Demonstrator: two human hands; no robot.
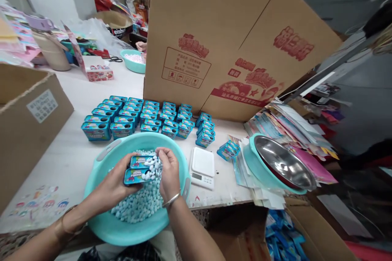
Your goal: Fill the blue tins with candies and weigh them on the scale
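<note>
Blue boxes (134,176), a pair, sit clasped in my left hand (114,181) over the turquoise basin (130,234), where I'd steady them from afar so loose white pellets (151,168) fall back inside, my right hand (169,173) curled alongside, its grip unclear.

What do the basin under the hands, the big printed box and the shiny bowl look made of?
Basin: probably plastic, satin turquoise, smooth moulded rim.
Box: apparently matte brown cardboard, from colour and seam.
Bowl: likely polished metal, given its bright highlights.
</note>
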